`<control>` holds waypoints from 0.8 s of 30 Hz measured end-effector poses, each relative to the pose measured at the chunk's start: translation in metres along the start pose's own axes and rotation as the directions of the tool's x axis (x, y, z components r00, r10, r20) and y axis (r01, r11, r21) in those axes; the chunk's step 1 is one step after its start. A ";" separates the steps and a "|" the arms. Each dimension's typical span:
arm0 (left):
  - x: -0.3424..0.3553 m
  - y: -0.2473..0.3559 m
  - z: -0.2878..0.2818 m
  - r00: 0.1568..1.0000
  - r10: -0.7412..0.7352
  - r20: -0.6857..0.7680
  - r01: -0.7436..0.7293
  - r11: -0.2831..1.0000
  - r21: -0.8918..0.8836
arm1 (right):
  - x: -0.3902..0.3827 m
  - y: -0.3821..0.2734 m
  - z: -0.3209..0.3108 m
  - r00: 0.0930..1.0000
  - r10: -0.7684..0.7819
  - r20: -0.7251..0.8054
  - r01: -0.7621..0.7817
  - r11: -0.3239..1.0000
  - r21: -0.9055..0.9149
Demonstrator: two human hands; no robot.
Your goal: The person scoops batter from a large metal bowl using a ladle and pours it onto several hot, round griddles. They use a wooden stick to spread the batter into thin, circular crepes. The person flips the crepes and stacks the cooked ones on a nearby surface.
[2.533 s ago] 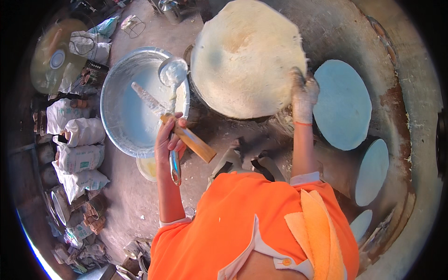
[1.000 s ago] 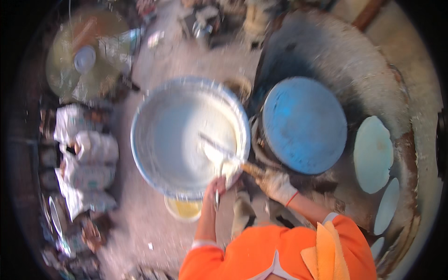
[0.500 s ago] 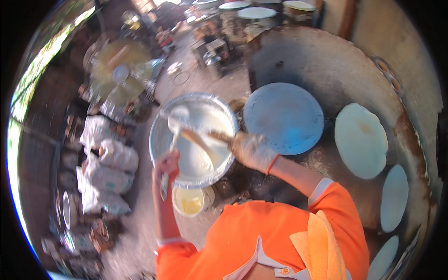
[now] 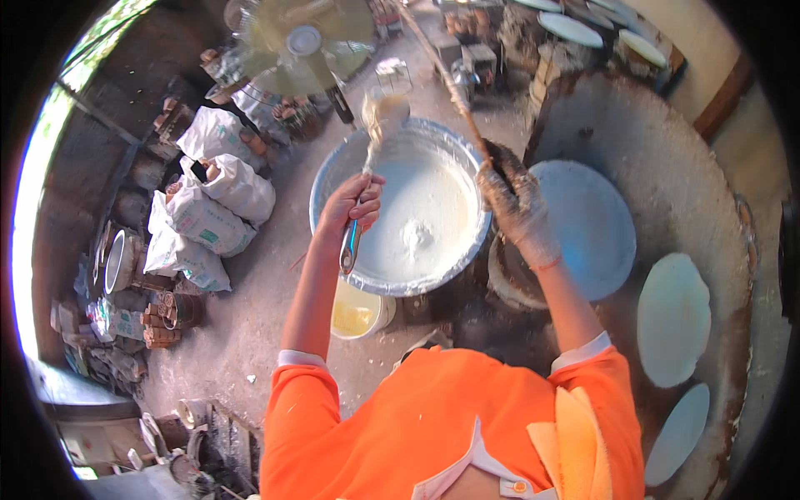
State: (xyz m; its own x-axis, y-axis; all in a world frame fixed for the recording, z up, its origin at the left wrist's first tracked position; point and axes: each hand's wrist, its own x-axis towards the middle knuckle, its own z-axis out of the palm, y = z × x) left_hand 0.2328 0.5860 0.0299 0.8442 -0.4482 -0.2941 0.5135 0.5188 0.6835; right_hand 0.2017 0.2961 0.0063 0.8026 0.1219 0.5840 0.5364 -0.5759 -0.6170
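Observation:
My left hand (image 4: 354,204) is closed round the handle of a batter-coated ladle (image 4: 385,119), whose head is over the far left rim of a wide metal basin (image 4: 323,158). White liquid batter (image 4: 417,196) lies in the basin, with a ripple in its middle. Over the basin's right rim, my right hand (image 4: 521,208), with dark, crusted fingers, is closed on a long, thin wooden stick (image 4: 450,87) that slants up and away. Just right of that hand is a round, flat bluish griddle (image 4: 587,225).
A white bucket (image 4: 379,315) with yellow liquid stands by the basin's near side. Pale round sheets (image 4: 674,319) rest along the curved wall (image 4: 667,175) at right. White sacks (image 4: 204,217) are piled at left, and a fan (image 4: 303,40) stands beyond.
The ladle has risen from inside the basin to its far rim. My right hand has moved off the batter to the right, its stick now pointing away. The whole view has shifted.

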 end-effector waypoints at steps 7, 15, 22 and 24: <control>0.019 -0.012 -0.081 0.984 -0.148 0.096 0.166 0.962 -0.218 | -0.128 0.082 -0.033 0.853 0.497 0.159 -0.493 0.867 -0.072; 0.067 -0.067 0.003 0.973 -0.158 -0.171 0.214 0.896 0.389 | -0.279 0.093 -0.056 0.143 0.985 -0.096 -0.699 0.169 0.695; 0.072 -0.209 0.203 0.894 -0.433 0.112 0.365 0.852 0.376 | -0.372 0.131 -0.096 0.098 0.995 -0.026 -0.399 0.063 0.915; 0.094 -0.256 0.220 0.855 -0.500 0.139 0.448 0.846 0.289 | -0.340 0.117 -0.096 0.057 0.996 -0.072 -0.641 0.092 0.762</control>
State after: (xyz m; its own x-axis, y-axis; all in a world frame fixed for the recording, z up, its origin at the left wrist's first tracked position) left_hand 0.1468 0.2509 -0.0255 0.4440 -0.7434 -0.5003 0.7682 0.0284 0.6396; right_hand -0.0331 0.1091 -0.2137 0.5607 -0.6249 -0.5432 -0.2664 0.4850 -0.8329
